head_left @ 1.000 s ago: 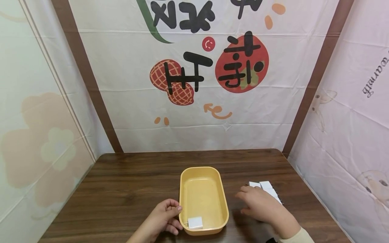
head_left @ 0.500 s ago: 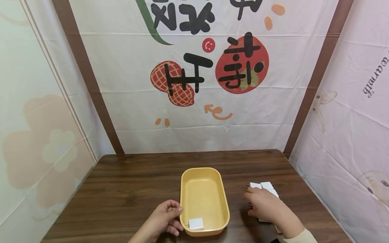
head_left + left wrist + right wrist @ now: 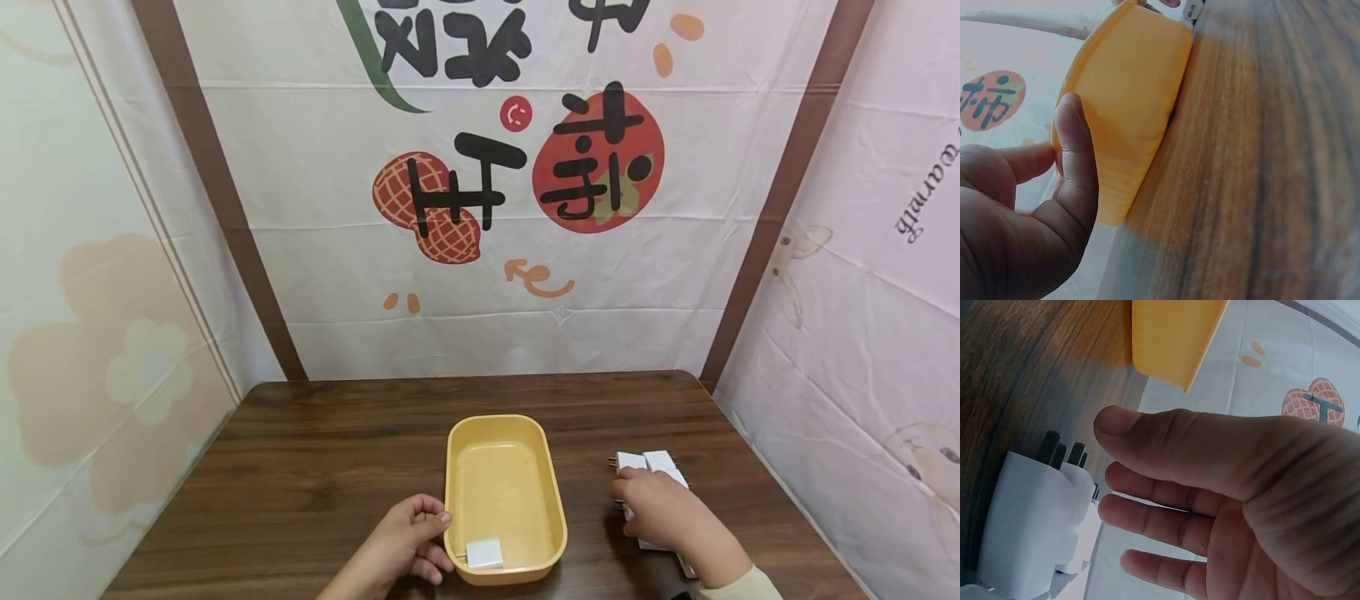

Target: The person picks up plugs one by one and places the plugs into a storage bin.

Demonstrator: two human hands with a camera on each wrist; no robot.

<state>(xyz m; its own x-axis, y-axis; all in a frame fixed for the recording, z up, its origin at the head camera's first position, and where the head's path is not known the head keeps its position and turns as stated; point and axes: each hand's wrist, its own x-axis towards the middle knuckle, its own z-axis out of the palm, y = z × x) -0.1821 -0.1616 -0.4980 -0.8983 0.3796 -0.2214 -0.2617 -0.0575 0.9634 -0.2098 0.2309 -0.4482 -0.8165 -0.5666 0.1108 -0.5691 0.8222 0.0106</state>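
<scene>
A yellow plastic bin (image 3: pixel 506 483) stands on the wooden table in front of me, with one white plug charger (image 3: pixel 484 553) lying in its near left corner. My left hand (image 3: pixel 408 537) pinches the bin's left rim; the left wrist view has the bin's outer wall (image 3: pixel 1141 69) beside those fingers. To the right of the bin, my right hand (image 3: pixel 663 508) reaches over a group of white plug chargers (image 3: pixel 660 461) and partly hides them. In the right wrist view its extended fingers are close to the prongs of the upright chargers (image 3: pixel 1029 519), holding nothing visible.
The dark wooden table (image 3: pixel 322 467) extends around the bin to both sides and behind it. A printed white cloth (image 3: pixel 337 275) hangs beyond the back edge, and more cloth flanks the table at left and right.
My right hand has shifted slightly right and down over the chargers, uncovering more of their left prongs. The left hand stays at the bin's rim.
</scene>
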